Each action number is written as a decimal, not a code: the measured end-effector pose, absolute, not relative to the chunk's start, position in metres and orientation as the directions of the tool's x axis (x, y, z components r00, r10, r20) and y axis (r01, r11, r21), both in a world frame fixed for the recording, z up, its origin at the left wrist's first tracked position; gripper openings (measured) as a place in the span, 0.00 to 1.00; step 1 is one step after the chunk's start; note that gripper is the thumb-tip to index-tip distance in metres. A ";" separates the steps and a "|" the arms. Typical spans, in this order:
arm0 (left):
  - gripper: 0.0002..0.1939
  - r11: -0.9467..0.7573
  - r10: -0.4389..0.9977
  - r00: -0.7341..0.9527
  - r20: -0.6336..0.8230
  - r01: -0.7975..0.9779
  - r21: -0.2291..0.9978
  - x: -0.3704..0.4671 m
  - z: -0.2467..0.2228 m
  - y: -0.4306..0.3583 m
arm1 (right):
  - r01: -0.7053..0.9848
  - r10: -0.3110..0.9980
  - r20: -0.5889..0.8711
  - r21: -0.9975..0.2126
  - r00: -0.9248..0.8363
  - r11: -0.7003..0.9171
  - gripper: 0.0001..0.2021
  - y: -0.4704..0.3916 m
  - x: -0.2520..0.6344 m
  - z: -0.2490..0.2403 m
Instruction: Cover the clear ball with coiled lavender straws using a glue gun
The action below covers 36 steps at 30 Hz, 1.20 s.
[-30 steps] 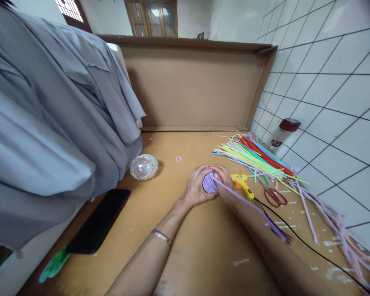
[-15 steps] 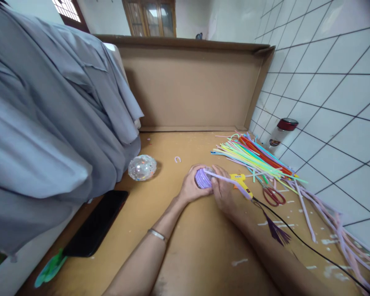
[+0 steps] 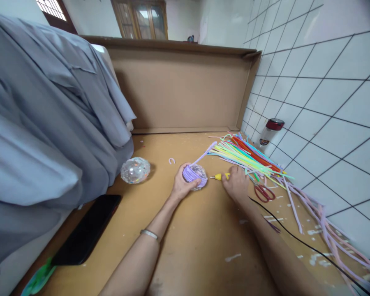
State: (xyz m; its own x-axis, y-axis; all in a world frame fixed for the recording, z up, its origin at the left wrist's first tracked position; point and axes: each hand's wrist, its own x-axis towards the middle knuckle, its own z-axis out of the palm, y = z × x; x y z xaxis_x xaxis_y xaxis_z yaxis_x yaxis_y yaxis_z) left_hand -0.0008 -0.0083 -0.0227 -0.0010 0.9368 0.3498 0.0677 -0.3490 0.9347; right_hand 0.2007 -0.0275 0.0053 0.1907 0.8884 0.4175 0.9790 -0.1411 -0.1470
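My left hand (image 3: 180,186) is closed round a clear faceted ball half wrapped in purple pipe cleaner (image 3: 190,174), held low over the table. A loose end of the pipe cleaner (image 3: 206,152) sticks up to the right from the ball. To the right, my right hand (image 3: 237,186) grips a yellow glue gun (image 3: 218,176), whose nozzle points left at the ball, a short gap away. Its grip and trigger are hidden under my fingers. Left of my left hand stands a second clear faceted ball (image 3: 135,170), unwrapped. A small curved purple piece (image 3: 172,160) lies behind.
Pipe cleaners of several colours (image 3: 246,154) lie at the right, with red-handled scissors (image 3: 264,193) and a jar (image 3: 268,133) by the tiled wall. A black cord (image 3: 291,236) runs right. A black phone (image 3: 88,230) and grey cloth (image 3: 49,123) are left; a cardboard wall (image 3: 185,90) stands behind.
My right hand has left the ball and moved right onto the glue gun. The pipe cleaner's loose end, which hung toward the right, now points up and away. My left hand still holds the ball.
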 end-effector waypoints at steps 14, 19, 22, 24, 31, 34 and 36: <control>0.36 -0.350 0.936 -0.004 0.351 0.070 0.934 0.000 -0.020 -0.013 | 0.944 0.916 0.227 -0.100 0.331 -0.316 0.19 -0.043 0.209 -0.003; 0.36 -0.341 0.939 -0.010 0.343 0.063 0.938 0.002 -0.019 -0.016 | 0.942 0.899 0.286 -0.150 0.331 -0.300 0.21 -0.044 0.204 -0.005; 0.36 -0.337 0.940 -0.025 0.340 0.082 0.938 0.001 -0.018 -0.018 | 0.946 0.878 0.353 -0.153 0.324 -0.287 0.20 -0.049 0.199 0.005; 0.36 -0.327 0.944 -0.016 0.330 0.096 0.940 0.000 -0.017 -0.019 | 0.960 0.854 0.439 -0.113 0.280 -0.256 0.20 -0.051 0.200 0.012; 0.39 -0.314 0.948 0.065 0.312 0.035 0.949 0.005 -0.022 -0.019 | 0.940 0.790 0.511 -0.186 0.340 -0.285 0.24 -0.039 0.242 0.005; 0.40 -0.299 0.944 0.153 0.293 0.013 0.954 0.008 -0.023 -0.021 | 0.924 0.809 0.448 -0.225 0.381 -0.311 0.23 -0.031 0.253 -0.009; 0.41 -0.303 0.939 0.177 0.296 0.012 0.953 0.009 -0.020 -0.024 | 0.920 0.824 0.411 -0.217 0.390 -0.327 0.22 -0.028 0.255 -0.015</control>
State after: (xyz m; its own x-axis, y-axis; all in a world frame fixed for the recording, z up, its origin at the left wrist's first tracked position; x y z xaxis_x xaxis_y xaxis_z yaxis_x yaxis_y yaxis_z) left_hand 0.0093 -0.0236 -0.0204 0.1765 0.9388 0.2959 0.0118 -0.3026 0.9530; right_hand 0.2548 -0.0281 -0.0154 0.3895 0.8240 0.4114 0.9199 -0.3265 -0.2170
